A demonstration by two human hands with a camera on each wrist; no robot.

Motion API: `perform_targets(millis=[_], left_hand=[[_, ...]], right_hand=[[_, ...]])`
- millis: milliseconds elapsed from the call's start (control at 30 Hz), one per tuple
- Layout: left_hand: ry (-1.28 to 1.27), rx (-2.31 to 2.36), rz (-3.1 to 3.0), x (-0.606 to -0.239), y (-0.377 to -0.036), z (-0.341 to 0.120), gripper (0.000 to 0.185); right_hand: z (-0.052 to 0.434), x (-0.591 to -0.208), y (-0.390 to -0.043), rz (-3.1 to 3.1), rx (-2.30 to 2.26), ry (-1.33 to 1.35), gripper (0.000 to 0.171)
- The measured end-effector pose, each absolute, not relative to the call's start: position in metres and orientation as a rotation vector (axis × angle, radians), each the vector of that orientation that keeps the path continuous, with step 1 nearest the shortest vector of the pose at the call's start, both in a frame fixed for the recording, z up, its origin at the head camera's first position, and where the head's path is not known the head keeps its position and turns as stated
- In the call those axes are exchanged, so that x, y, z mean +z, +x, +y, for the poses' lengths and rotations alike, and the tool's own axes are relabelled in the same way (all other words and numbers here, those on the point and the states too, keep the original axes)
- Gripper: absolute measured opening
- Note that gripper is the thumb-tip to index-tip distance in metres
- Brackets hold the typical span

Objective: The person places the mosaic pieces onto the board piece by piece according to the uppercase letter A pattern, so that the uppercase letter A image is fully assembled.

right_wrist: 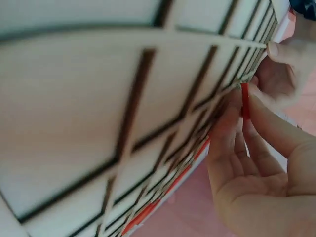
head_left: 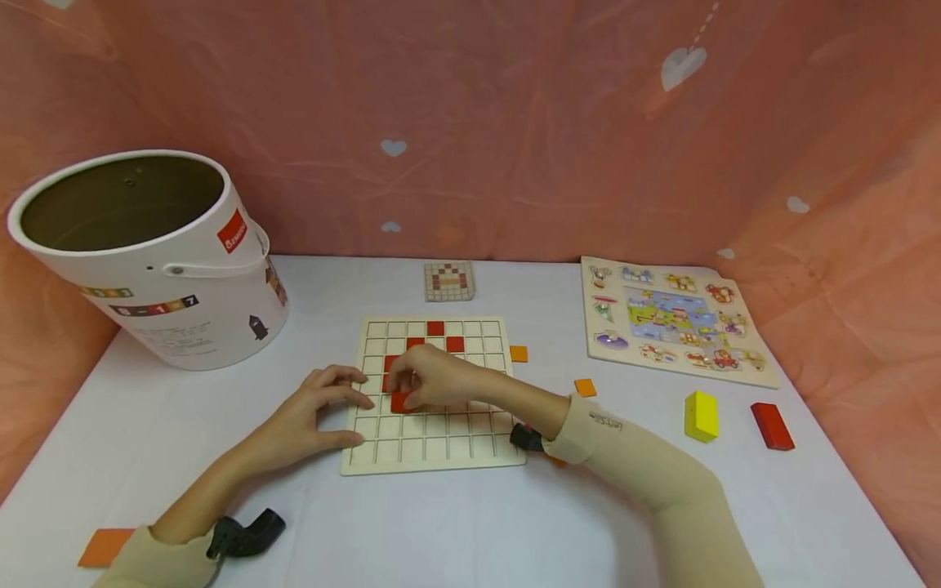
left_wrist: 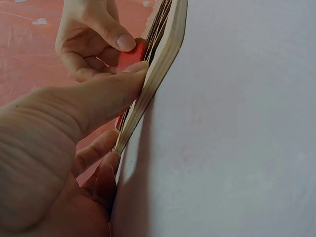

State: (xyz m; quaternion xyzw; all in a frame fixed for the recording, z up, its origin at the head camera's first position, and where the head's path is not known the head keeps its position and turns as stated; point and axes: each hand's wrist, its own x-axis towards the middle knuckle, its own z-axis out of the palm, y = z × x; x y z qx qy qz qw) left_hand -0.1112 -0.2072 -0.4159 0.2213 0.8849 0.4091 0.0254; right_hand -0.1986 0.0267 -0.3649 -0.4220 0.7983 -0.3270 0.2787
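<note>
A square wooden grid board (head_left: 441, 449) lies on the white table, with several red tiles (head_left: 435, 328) set in its upper and left cells. My right hand (head_left: 437, 376) pinches another red tile (right_wrist: 245, 101) between thumb and fingers, low over the board's left-centre cells. In the left wrist view this tile (left_wrist: 131, 57) is tilted against the grid. At the board's left edge, my left hand (head_left: 316, 412) rests its spread fingertips and thumb on the rim. The right hand hides some middle cells in the head view.
Behind the board lies a small pattern card (head_left: 450, 280). Orange tiles (head_left: 519, 354) are scattered right of the board, and an orange piece (head_left: 105, 547) lies front left. A white bucket (head_left: 198, 327) stands left; a picture puzzle (head_left: 603, 351), yellow block (head_left: 702, 416) and red block (head_left: 772, 425) are right.
</note>
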Motion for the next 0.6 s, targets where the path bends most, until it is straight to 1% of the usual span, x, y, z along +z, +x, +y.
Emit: perform_targets(millis=[167,267,333,400,467,600], left_hand=[[0.681,1.272,2.735,-0.414,-0.109,-0.206,0.031],[0.67,1.268,2.735,-0.415,-0.11,-0.206,0.032],[0.67,1.265,2.736,-0.416,-0.11,-0.207,0.032],[0.661,1.265,2.735,-0.416,-0.111,-0.207,0.032],[0.66,1.264,2.73,-0.416,-0.111,-0.207,0.032],[0.668,1.266,2.724,-0.415,-0.111,-0.207,0.032]], right_hand=[[0.029,-0.365,-0.193,2.265,-0.815,-1.153,0.025],[0.035,-0.362,-0.184,2.439,-0.621,-1.264,0.024],[0.04,-0.36,-0.175,2.564,-0.425,-1.333,0.027],[0.044,-0.358,-0.164,2.661,-0.196,-1.387,0.037],[0.048,-0.359,-0.153,2.695,-0.018,-1.4,0.051],[0.055,-0.363,-0.135,2.618,0.169,-1.403,0.071]])
